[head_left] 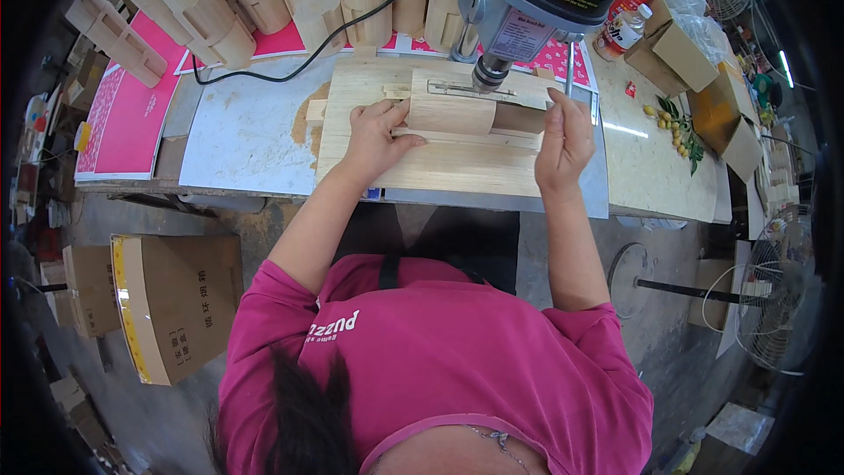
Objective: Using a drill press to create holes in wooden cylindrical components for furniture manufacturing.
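Note:
A pale wooden block [453, 114] with a rounded face and a recess at its right lies on a flat wooden board [475, 171], under the chuck [490, 73] of a drill press [519, 9]. My left hand [378, 134] is closed on the block's left end, thumb along its near edge. My right hand [567, 136] is at the block's right end, fingers curled and thumb near the wood. Behind those fingers a metal lever [570, 70] comes down from the press; whether they grip it or the block I cannot tell.
Several rounded wooden pieces [369, 0] stand along the back. A black cable [321, 48] crosses the table's left side, near pink printed sheets [132, 127]. At the right are a bottle [620, 33], an open carton [673, 57] and yellow fruit [679, 132]. Cardboard boxes [180, 303] stand at the lower left.

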Demonstrator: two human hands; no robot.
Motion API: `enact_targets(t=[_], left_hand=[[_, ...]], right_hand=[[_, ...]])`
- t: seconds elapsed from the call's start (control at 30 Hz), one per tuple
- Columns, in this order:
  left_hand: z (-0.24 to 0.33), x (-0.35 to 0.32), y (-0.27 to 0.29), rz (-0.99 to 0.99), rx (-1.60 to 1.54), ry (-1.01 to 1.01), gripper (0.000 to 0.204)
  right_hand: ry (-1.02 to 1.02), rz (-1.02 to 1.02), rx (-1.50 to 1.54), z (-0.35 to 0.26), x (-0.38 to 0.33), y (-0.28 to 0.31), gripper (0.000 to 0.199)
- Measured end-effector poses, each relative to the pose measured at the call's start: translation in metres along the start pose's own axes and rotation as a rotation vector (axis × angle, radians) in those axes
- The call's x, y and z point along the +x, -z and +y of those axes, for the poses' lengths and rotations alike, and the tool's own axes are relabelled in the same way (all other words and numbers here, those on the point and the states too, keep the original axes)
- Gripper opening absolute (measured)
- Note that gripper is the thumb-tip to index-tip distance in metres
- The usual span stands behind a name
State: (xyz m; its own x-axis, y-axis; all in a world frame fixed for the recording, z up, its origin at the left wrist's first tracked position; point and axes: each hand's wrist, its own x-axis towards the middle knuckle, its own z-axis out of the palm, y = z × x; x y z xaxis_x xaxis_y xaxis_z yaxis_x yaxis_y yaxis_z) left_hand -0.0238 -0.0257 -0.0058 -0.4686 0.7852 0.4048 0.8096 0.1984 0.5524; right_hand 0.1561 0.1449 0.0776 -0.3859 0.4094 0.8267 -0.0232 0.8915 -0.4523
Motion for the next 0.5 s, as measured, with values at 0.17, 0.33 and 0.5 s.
enact_targets(t=[0.17,0.33,0.5], left_hand=[[0.0,0.0,-0.003,0.02,0.015,-0.02,0.056],[0.023,0.014,-0.021,0.051,0.022,-0.098,0.058],[0.027,0.015,-0.024,0.007,-0.007,-0.032,0.057]], right_hand=[[0.083,0.063,-0.072,-0.034,0.081,0.033,0.015],[-0.14,-0.011,-0.179,-0.029,0.177,0.014,0.036],[-0.126,-0.074,-0.271,-0.008,0.185,0.007,0.033]])
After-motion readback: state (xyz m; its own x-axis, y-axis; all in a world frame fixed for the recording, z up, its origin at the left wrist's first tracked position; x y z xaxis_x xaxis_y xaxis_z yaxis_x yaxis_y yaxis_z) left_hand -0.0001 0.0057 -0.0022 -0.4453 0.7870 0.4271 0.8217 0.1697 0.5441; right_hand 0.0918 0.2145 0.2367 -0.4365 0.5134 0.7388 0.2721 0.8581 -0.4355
